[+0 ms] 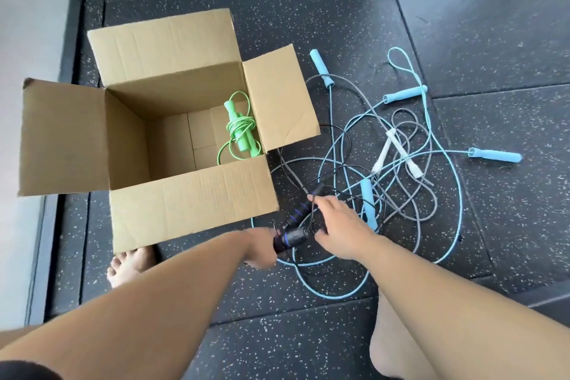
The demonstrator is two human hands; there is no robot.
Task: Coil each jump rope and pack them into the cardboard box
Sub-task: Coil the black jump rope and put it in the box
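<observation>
An open cardboard box [191,194] stands on the floor with a coiled green jump rope [239,133] inside at its right. My left hand [260,248] grips one black handle [291,239] of a black jump rope with purple rings. My right hand [342,228] pinches the thin black cord beside the second black handle [303,205]. To the right lie tangled ropes: light blue ones with blue handles [320,66] [495,155] and a grey rope with white handles [398,151].
The floor is dark speckled rubber tile. A wall and a dark baseboard run along the left, close behind the box's left flap [61,136]. My bare left foot [129,265] rests just below the box; my right leg [398,345] is at the lower right.
</observation>
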